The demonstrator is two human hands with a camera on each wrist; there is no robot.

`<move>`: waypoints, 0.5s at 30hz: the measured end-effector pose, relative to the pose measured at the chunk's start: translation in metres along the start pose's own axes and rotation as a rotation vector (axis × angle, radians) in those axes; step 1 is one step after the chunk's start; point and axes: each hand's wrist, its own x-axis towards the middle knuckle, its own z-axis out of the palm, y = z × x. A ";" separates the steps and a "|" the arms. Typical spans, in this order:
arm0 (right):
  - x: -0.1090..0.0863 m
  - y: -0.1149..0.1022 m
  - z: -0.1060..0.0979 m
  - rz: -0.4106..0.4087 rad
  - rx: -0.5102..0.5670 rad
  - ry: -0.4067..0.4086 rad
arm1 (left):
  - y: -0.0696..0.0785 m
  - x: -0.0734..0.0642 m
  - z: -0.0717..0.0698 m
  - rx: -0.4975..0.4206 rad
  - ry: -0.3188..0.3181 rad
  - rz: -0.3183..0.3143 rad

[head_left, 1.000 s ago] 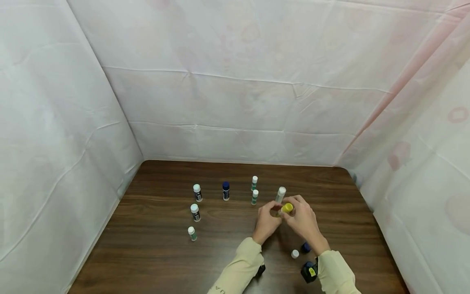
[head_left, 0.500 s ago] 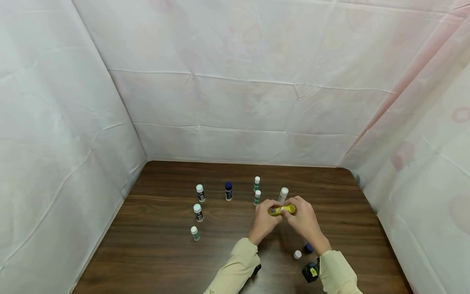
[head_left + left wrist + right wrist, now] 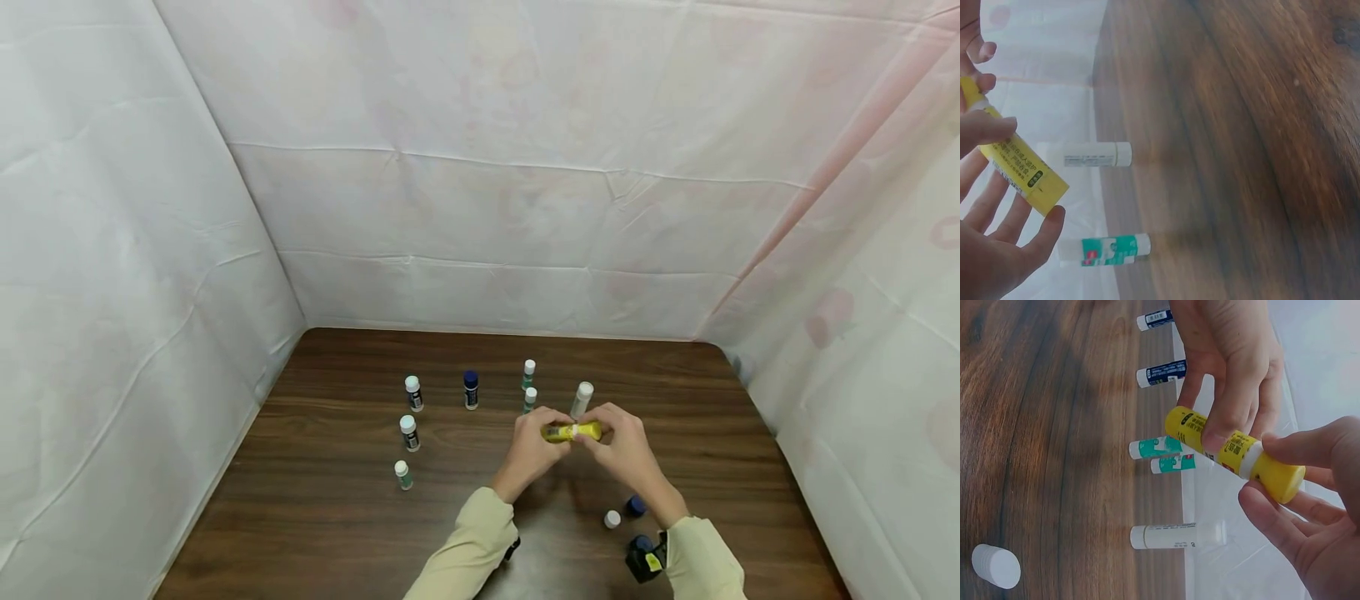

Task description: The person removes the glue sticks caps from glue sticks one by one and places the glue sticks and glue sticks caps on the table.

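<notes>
A yellow glue stick [image 3: 561,433] is held sideways above the table between both hands. My left hand [image 3: 531,446] grips its printed body with fingers and thumb. With thumb and fingers, my right hand [image 3: 624,446] pinches the yellow end piece [image 3: 1277,477]; a white ring shows between that piece and the body in the right wrist view. Just behind the hands stands a white glue stick [image 3: 582,400]. Two green-labelled glue sticks [image 3: 529,375] stand to its left, the nearer one partly hidden by the left hand.
A dark blue-capped stick [image 3: 471,390] stands farther left. Beyond it are two white-topped dark-labelled sticks [image 3: 409,433] and another green one [image 3: 403,475]. A loose white cap [image 3: 612,519] and a blue cap [image 3: 636,505] lie near the right forearm on the wooden table [image 3: 315,517].
The yellow glue stick has turned from pointing toward the head camera to lying crosswise, its long side now showing. Both hands still hold it; the left hand has shifted slightly left.
</notes>
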 end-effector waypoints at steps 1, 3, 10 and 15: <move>-0.001 -0.001 -0.001 -0.002 0.007 -0.002 | 0.001 -0.001 -0.002 0.007 -0.007 0.004; -0.002 -0.002 -0.002 -0.013 0.010 -0.004 | 0.004 -0.002 -0.006 0.015 -0.019 0.014; -0.005 -0.008 -0.005 -0.067 0.036 -0.011 | 0.015 -0.007 -0.022 0.046 -0.058 0.062; -0.008 -0.021 -0.009 -0.081 0.127 -0.059 | 0.025 -0.014 -0.040 0.081 -0.097 0.104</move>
